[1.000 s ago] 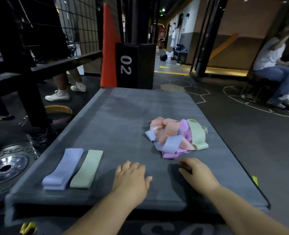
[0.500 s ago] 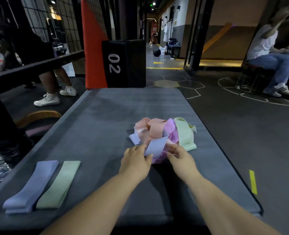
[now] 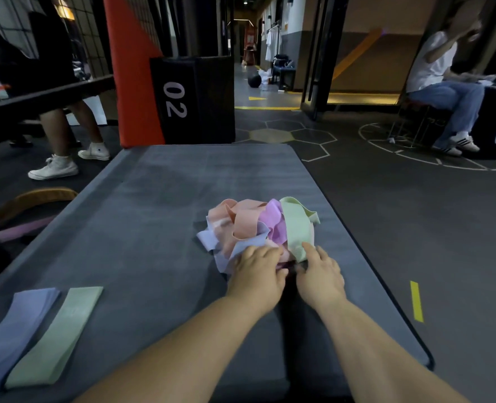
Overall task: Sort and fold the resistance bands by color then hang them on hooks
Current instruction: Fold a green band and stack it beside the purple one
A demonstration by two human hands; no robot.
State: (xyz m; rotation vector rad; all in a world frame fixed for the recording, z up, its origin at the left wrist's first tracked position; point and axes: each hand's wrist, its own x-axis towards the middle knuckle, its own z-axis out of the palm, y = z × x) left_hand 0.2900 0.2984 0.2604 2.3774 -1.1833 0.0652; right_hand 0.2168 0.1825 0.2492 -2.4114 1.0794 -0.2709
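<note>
A tangled pile of resistance bands (image 3: 255, 225) in peach, purple, lavender and pale green lies mid-mat on the grey mat (image 3: 153, 228). My left hand (image 3: 255, 276) rests on the pile's near edge, fingers bent over a lavender loop (image 3: 226, 257), fingertips hidden among the bands. My right hand (image 3: 321, 274) lies beside it, its fingers touching the lower end of the pale green band (image 3: 297, 231). At the near left lie a folded lavender band (image 3: 16, 330) and a folded green band (image 3: 57, 335), side by side and flat.
A black block marked 02 (image 3: 191, 100) and an orange pad (image 3: 133, 82) stand past the mat's far end. A person's legs in white shoes (image 3: 54, 167) are at the left; a seated person (image 3: 444, 91) is at the far right. Dark floor surrounds the mat.
Both hands moved forward from the mat's near edge to the pile and now touch its near side. The view has shifted forward and to the right.
</note>
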